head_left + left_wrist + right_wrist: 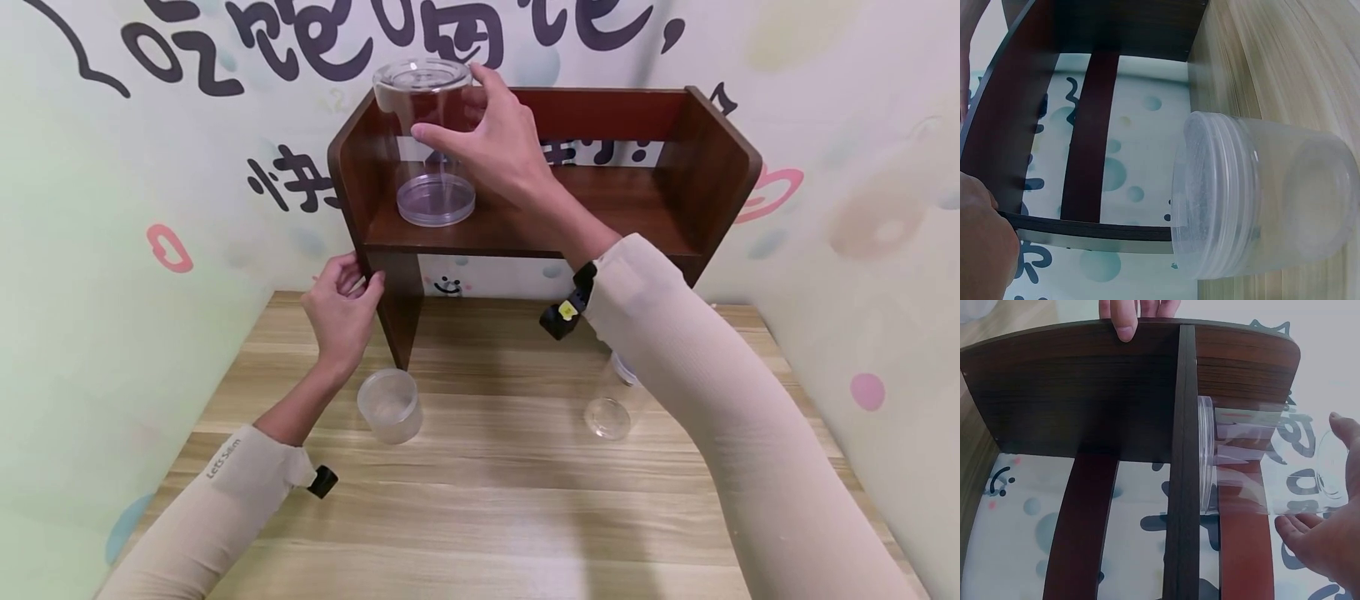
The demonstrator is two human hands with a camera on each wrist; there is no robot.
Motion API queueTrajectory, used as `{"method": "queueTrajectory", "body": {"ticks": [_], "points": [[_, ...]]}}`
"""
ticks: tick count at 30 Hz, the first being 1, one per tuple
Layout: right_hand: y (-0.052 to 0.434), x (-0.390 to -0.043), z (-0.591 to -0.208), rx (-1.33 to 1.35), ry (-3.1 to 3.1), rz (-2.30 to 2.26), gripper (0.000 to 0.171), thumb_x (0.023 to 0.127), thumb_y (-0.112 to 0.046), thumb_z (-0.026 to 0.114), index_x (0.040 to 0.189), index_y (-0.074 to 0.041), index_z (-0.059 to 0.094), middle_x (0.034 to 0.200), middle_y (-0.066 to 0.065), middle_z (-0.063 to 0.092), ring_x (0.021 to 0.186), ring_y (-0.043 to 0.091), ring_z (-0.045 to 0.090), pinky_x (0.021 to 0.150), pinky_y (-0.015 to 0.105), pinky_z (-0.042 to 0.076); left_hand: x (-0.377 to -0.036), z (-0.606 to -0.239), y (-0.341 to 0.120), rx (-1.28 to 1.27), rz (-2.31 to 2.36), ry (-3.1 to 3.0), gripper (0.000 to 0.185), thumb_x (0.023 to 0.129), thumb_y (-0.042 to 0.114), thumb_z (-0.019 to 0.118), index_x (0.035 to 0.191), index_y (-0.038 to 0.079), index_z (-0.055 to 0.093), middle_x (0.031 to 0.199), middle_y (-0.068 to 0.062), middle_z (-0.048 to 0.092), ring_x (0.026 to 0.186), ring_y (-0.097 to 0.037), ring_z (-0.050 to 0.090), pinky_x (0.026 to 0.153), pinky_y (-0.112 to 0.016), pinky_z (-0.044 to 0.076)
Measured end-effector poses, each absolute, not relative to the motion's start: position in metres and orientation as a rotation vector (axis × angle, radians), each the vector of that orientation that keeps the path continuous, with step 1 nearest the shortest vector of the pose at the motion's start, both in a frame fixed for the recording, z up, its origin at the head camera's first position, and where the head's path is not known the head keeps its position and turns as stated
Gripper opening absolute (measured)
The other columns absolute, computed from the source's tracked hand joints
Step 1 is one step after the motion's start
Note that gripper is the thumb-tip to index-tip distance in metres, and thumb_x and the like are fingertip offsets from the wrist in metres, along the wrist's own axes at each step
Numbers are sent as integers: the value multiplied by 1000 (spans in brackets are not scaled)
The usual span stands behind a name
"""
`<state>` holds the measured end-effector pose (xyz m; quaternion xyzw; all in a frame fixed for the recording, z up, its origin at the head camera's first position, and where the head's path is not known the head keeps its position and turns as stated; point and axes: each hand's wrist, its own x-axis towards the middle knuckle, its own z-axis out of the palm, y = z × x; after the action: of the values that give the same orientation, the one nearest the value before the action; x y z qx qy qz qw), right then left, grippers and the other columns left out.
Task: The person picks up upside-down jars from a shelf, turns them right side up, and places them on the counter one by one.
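Tabletop: wooden table (pixel 487 517) carries two containers not yet on the shelf.
Frosted jar: frosted jar (pixel 389 406) stands on the table just in front of the shelf's left leg, near the left wrist; untouched. Seen close in the left wrist view (pixel 1260 200).
Small clear jar: small clear jar (pixel 609 417) sits on the table under the right forearm, partly hidden; untouched.
Left hand: left hand (pixel 341 308) grips the front edge of the shelf's left side panel, fingers curled round it, steadying the unit.
Shelf: dark wooden shelf (pixel 637 200) stands at the back of the table against the wall.
Tall clear jar: tall clear jar (pixel 431 142) is upright on the left end of the shelf board, base resting on the wood.
Right hand: right hand (pixel 495 142) is at the jar's upper part, fingers spread and relaxed; thumb side near the lid, contact light or just let go, cannot tell which.
Progress (judgement): one of three containers placed; two left on the table.
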<state>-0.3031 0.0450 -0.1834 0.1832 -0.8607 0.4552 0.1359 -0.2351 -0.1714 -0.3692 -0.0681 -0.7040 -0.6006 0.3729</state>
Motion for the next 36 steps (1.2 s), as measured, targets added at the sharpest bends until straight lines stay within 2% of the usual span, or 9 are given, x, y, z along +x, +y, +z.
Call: {"method": "queueTrajectory", "body": {"ticks": [12,19,25,36], "points": [[41,-304,-183,526,-2467,1320,101,87,-46,86,166,-15,31,158,7,55,140,14,56,113,23,48,-235,-369,-170,-173,-1540,-1810,27,89,-7,77,115,-13,71,113,-27,76,109,-37,76,88,-22,62],[48,-300,-183,495,-2473,1338,102,86,-48,86,166,-16,31,156,6,56,139,14,56,114,22,47,-235,-370,-170,-160,-1521,-1821,26,90,-5,79,115,-11,72,113,-23,77,109,-36,76,88,-23,62],[57,-293,-182,479,-2481,1334,103,86,-49,87,166,-17,30,156,5,56,138,12,56,114,21,46,-235,-370,-170,-168,-1531,-1817,28,90,-6,78,116,-11,71,114,-25,77,109,-36,76,88,-23,62],[78,-268,-174,541,-2383,1433,95,83,-36,92,160,-15,40,144,5,65,126,13,65,107,21,52,-234,-368,-170,-160,-1522,-1818,27,90,-6,78,115,-12,72,114,-26,76,109,-36,76,88,-23,62]]}}
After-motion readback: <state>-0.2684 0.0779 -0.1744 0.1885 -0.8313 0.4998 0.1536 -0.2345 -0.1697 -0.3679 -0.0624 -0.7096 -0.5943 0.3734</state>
